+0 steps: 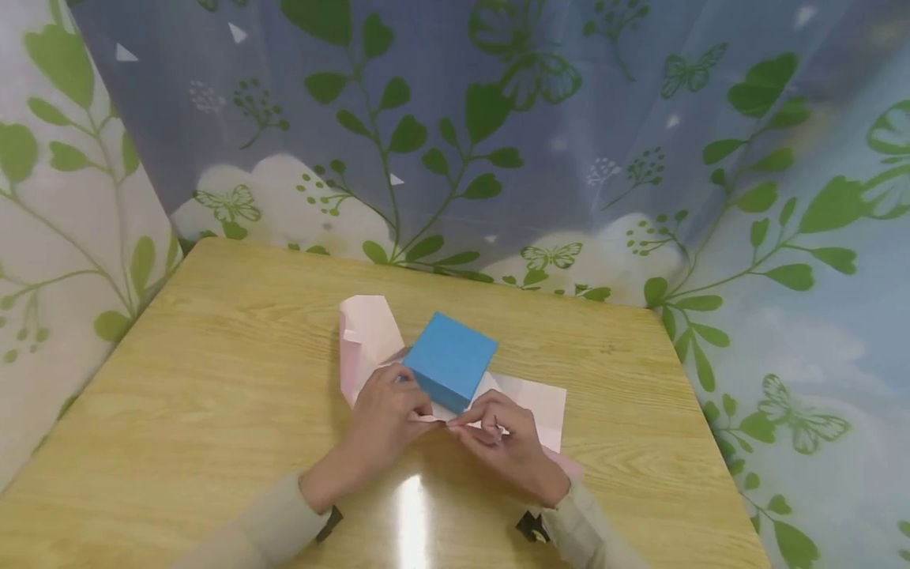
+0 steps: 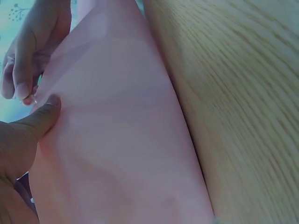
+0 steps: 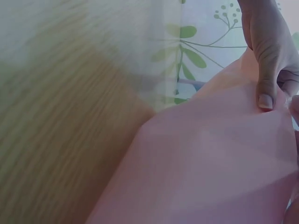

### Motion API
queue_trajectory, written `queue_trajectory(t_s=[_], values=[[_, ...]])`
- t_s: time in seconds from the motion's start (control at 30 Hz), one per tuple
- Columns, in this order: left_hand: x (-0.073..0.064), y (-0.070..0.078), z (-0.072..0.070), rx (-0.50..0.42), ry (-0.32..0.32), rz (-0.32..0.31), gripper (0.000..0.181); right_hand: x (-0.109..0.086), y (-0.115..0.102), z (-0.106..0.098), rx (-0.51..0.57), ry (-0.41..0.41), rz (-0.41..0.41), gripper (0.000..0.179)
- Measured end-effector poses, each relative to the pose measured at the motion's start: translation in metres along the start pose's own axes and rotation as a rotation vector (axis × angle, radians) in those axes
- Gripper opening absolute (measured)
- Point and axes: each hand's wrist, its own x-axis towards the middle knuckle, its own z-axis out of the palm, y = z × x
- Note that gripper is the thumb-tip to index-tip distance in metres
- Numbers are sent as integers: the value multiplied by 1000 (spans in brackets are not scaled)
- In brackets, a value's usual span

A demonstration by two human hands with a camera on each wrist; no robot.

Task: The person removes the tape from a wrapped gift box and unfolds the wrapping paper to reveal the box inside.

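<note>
A blue box (image 1: 453,348) sits on a sheet of pale pink paper (image 1: 543,403), which spreads out to its left and right. At the box's near side, my left hand (image 1: 384,415) pinches the paper's edge, thumb laid on its outer face in the left wrist view. Just to the right, my right hand (image 1: 508,435) pinches the same edge, its fingertips close to the left ones. A small whitish bit shows at the right fingertips in the left wrist view; its kind is unclear. In both wrist views the raised paper (image 2: 117,116) hides the box.
All this lies on a wood-grain table (image 1: 235,379). Patterned cloth (image 1: 426,142) with green leaves and butterflies hangs behind the table and along both sides. A bright light reflection falls on the tabletop between the forearms.
</note>
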Motion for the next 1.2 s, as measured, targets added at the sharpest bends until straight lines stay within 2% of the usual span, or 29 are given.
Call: queue_trajectory(t_s=[0.13,0.33,0.43,0.53,0.63,0.77,0.83,0.9,0.97,1.03,1.1,1.17,1.2], values=[[1,3,-4,-10,-47,-49,26,0,-2,-2,-108,6,-75,55],[4,7,-8,-29,-103,-136,23,5,-7,1,-351,34,-289,46],[5,8,-9,-33,-111,-150,24,6,-11,3,-454,55,-336,44],[4,8,-9,-36,-114,-140,25,6,-15,3,-507,33,-342,45],[3,7,-11,-43,-132,-95,25,2,-19,1,-502,-22,-339,44],[-5,5,-16,-47,-188,0,16,-4,-28,-3,-396,-89,-333,46],[-11,4,-20,-37,-207,53,12,-5,-35,-2,-332,-93,-326,47],[-19,4,-23,-9,-224,97,14,-5,-40,-1,-276,-57,-326,47],[-25,4,-28,26,-264,122,17,-8,-46,-2,-252,-10,-288,47],[-31,6,-34,70,-346,138,16,-12,-50,-7,-248,20,-178,44],[-37,7,-41,85,-483,130,16,-16,-57,-18,-263,-4,51,42],[-43,8,-49,33,-613,117,19,-18,-64,-32,-269,-91,368,38],[-46,7,-53,-10,-679,87,23,-19,-67,-39,-285,-158,529,37]])
